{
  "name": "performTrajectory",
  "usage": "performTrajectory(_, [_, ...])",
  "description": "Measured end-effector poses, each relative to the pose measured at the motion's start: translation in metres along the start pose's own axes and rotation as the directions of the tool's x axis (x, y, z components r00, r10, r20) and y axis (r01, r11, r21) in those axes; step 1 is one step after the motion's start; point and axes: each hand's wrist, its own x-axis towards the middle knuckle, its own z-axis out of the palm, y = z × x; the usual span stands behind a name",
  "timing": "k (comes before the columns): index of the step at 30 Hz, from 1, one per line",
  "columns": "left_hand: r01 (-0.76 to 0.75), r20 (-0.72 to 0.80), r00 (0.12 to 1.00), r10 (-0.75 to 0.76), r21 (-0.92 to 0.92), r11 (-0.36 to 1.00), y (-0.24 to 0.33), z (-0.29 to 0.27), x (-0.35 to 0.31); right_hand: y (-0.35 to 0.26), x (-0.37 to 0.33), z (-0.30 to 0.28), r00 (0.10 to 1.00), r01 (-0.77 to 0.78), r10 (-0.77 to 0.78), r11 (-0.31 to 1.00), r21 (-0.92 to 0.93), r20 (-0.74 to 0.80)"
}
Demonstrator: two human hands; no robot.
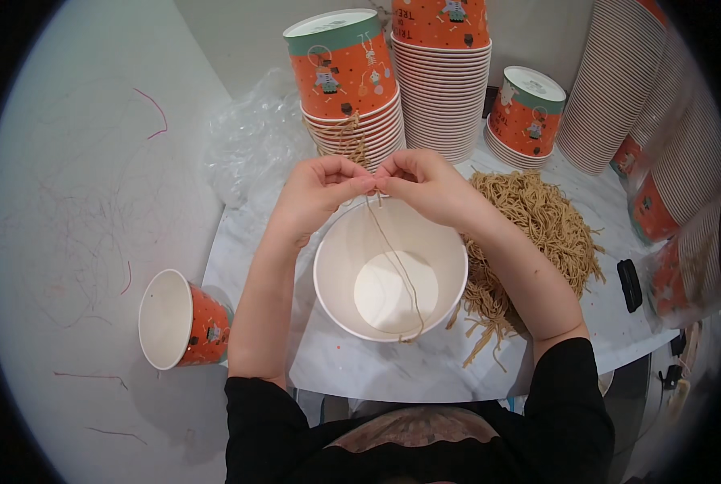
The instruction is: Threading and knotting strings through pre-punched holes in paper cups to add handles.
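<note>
My left hand (318,192) and my right hand (429,187) meet over the far rim of an open paper bucket (340,302), white inside. Both are closed, thumbs and fingertips pinching a thin tan cord (394,256). From my fingertips the cord drops in two strands across the inside of the bucket to its near rim, where an end shows. Whether a knot lies between my fingers is hidden. Beneath my right forearm spreads a large heap of similar tan cords (538,230).
Behind my hands stand nested stacks of orange-and-green buckets (344,77), one with tan cords draped on its side. A single bucket (167,319) tips at the left, beside clear plastic wrap (256,145). A small black object (629,285) lies right of the heap, near bagged stacks.
</note>
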Motion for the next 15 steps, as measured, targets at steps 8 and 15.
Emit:
performTrajectory(8, [0.051, -0.052, 0.997, -0.049, 0.040, 0.998, -0.001, 0.001, 0.002, -0.005, -0.006, -0.001, 0.995, 0.094, -0.082, 0.973, -0.209, 0.064])
performTrajectory(15, [-0.033, -0.037, 0.999, 0.036, 0.078, 0.996, -0.006, -0.009, 0.004, -0.012, -0.009, -0.001, 0.996, 0.090, -0.088, 0.963, -0.253, 0.019])
